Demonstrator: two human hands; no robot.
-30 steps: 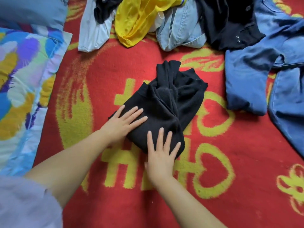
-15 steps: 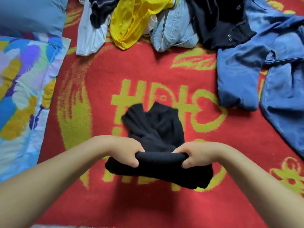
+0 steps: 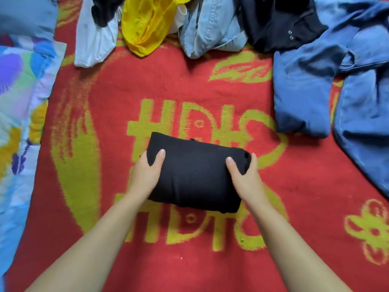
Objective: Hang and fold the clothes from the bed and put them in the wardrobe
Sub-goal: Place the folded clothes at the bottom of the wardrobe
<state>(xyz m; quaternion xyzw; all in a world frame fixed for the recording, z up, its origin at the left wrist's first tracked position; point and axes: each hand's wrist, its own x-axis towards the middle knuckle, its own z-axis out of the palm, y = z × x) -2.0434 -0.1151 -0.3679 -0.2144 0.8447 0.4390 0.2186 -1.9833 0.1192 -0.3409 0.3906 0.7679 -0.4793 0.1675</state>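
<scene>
Black garment (image 3: 195,173), folded to a compact bundle, lies at the centre of the red blanket (image 3: 263,260). The left hand (image 3: 147,175) grips its 9 o'clock end and the right hand (image 3: 246,178) its 3 o'clock end, thumbs on top, fingers curled under. To lift it well, the person should probably press both ends inward so the folds do not open. At 12 o'clock wait a yellow garment (image 3: 147,24) and pale denim (image 3: 210,32); at 2 o'clock blue clothes (image 3: 305,91); at 9 o'clock a colourful quilt (image 3: 19,98)
</scene>
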